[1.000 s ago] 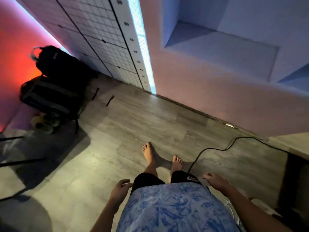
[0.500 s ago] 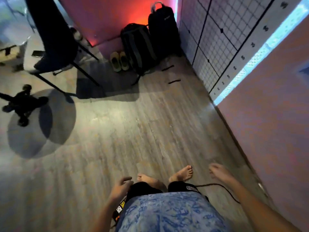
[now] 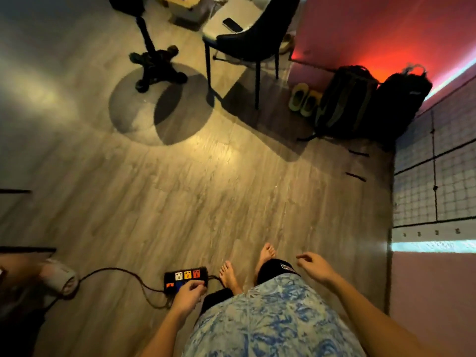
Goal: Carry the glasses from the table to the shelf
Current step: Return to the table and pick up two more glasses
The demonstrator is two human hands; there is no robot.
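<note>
- Both hands hang empty, left hand [image 3: 186, 295] loosely curled, right hand [image 3: 315, 266] grip spread.
- The table [image 3: 219, 28] lies at upper centre, beyond the chair [image 3: 253, 39]; no glasses show.

Floor [image 3: 195, 181] was wood-grain plank, smooth, with a soft sheen under the lamps. Shirt [image 3: 270, 320] was printed cloth, matt. Backpacks [image 3: 371, 104] were dark woven fabric. Power strip [image 3: 185, 276] was black plastic.

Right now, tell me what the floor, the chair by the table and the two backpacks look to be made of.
Floor: wood-look planks, laminate or vinyl, matte with grain streaks and seams. Chair: dark padded shell, possibly faux leather, on thin black metal-looking legs. Backpacks: black woven fabric, judging by straps and soft folds.
</note>
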